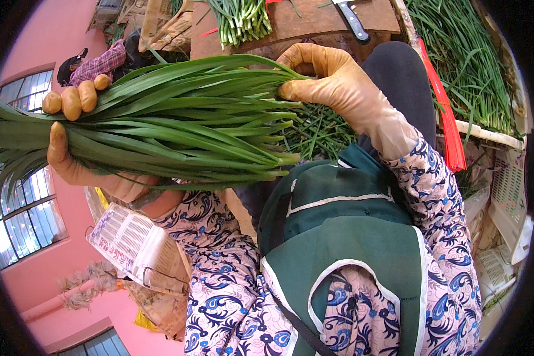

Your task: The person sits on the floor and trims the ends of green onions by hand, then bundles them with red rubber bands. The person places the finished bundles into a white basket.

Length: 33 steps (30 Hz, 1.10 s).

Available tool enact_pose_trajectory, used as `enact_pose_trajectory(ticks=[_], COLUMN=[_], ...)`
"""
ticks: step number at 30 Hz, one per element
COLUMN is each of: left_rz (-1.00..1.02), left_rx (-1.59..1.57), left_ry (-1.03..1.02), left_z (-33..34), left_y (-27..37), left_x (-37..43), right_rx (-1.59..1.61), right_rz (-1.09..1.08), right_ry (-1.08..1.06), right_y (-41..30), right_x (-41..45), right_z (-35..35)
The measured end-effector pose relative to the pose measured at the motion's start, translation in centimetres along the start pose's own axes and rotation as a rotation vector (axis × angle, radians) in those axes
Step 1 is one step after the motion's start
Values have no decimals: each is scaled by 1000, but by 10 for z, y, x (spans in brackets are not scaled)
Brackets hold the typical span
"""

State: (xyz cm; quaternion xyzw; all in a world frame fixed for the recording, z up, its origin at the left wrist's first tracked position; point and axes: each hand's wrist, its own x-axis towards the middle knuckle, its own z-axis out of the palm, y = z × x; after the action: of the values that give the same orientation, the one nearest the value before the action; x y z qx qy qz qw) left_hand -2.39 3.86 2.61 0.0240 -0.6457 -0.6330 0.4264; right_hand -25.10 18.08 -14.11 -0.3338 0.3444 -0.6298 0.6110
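A big bunch of flat green leaves, probably Chinese chives (182, 124), lies sideways across the view. My left hand (78, 129), in a stained thin glove, is wrapped around its leafy part at the left. My right hand (333, 80), gloved too, pinches one stalk between thumb and finger at the stem end. Beyond, on a wooden board (293, 22), rest more cut stalks (244, 26) with pale ends and a knife with a black handle (353, 22). Loose leaves (320, 133) lie below the stem end.
A crate (471, 131) of long green leaves stands at the right, with red strips (445, 107) hanging over its edge. Plastic baskets (133, 244) are at lower left, another basket (509, 196) at far right. A person in a plaid top (100, 64) is at upper left.
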Motion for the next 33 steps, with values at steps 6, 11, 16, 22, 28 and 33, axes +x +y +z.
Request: enact_pose_trajectory(ticks=[6,11,16,22,28,33], left_rz=[57,62,127,129,253,271], left_rx=[202,224,181,109,24,-47], left_ry=[113,147,216,135,286,298], left_z=[19,23,18,-1,-23,-24], left_y=[-16,-16,-15,-4,28,49], left_x=[0,-2,-4,-8,-21,-28], right_rx=[-497,-870,-522,-633,-765,-1569], right_rz=[-284,-617,-243,-182,-302,-360], right_ry=[197,363,227,167,392,326], right_y=[21,17,19,12,47,43], right_x=[5,3,1,-5,-2,-8], right_z=[-8,-7,-12,-14,-72,-77])
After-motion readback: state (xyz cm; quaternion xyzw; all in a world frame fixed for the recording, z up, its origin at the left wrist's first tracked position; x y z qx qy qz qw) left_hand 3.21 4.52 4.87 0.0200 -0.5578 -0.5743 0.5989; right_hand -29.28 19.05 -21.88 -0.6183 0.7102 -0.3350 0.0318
